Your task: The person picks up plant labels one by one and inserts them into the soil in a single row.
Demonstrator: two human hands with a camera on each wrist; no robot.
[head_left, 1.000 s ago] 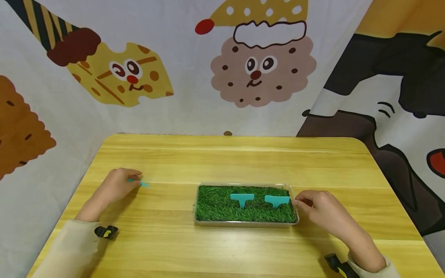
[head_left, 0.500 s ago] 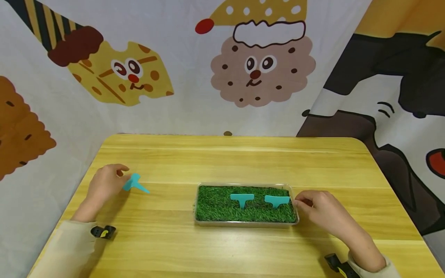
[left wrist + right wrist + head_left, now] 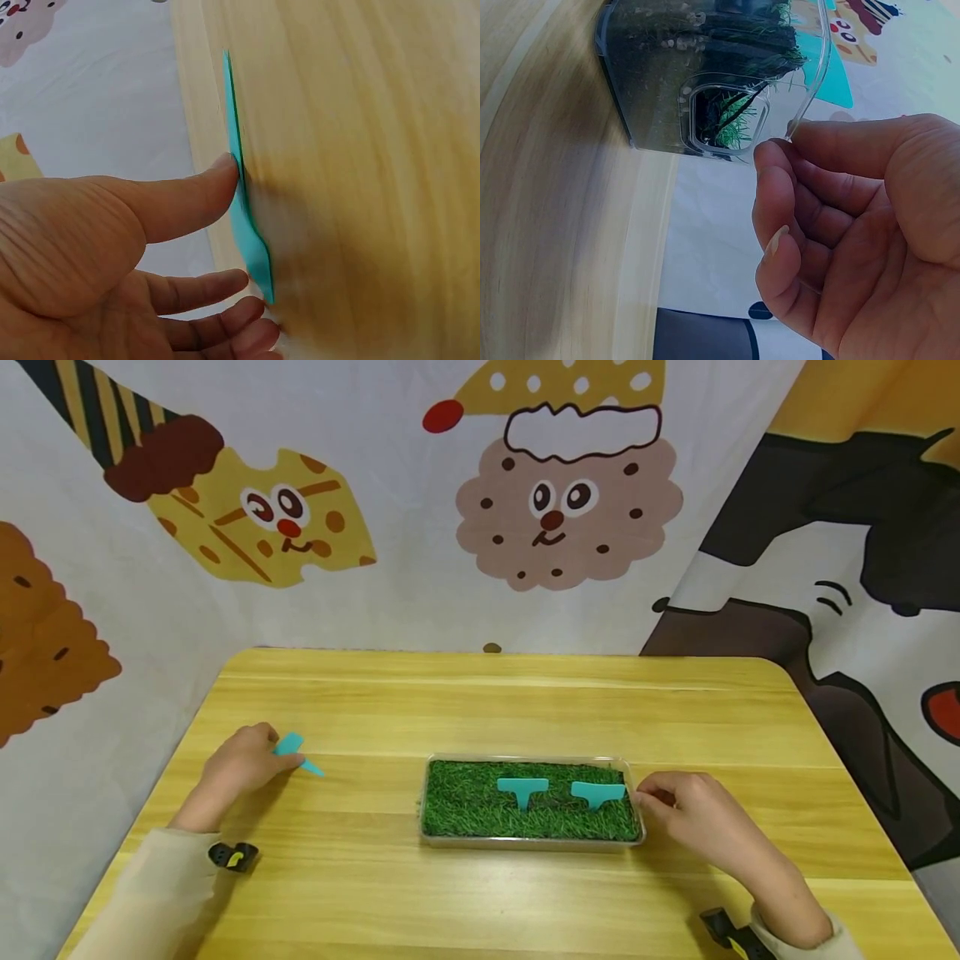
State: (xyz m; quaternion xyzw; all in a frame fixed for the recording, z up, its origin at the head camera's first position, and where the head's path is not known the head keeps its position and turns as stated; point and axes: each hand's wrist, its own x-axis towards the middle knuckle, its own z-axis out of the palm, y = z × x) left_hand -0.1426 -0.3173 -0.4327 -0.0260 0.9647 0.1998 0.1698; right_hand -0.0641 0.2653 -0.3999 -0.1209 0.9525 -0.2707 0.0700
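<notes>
At the table's left my left hand (image 3: 242, 768) reaches over a turquoise T-shaped plant label (image 3: 291, 745), whose pointed stem faces right. In the left wrist view the straight thumb touches the stem of the label (image 3: 240, 202), and the fingertips lie close to its wide end, with a gap between thumb and fingers. My right hand (image 3: 701, 814) pinches the right-hand rim of a clear plastic planter box (image 3: 525, 843) between thumb and forefinger. Green grass (image 3: 461, 802) fills the box. Two more turquoise labels, one near the middle (image 3: 522, 789) and one at the right (image 3: 597, 792), stand in it.
The box stands on a wood-grain table (image 3: 360, 877), right of its middle. Behind the table hangs a white cloth (image 3: 412, 610) with cartoon prints. Each wrist wears a dark strap, such as the left strap (image 3: 232, 857).
My left hand drew back left, uncovering the label, then came forward onto it again. The label's angle has changed. My right hand and the box have kept still.
</notes>
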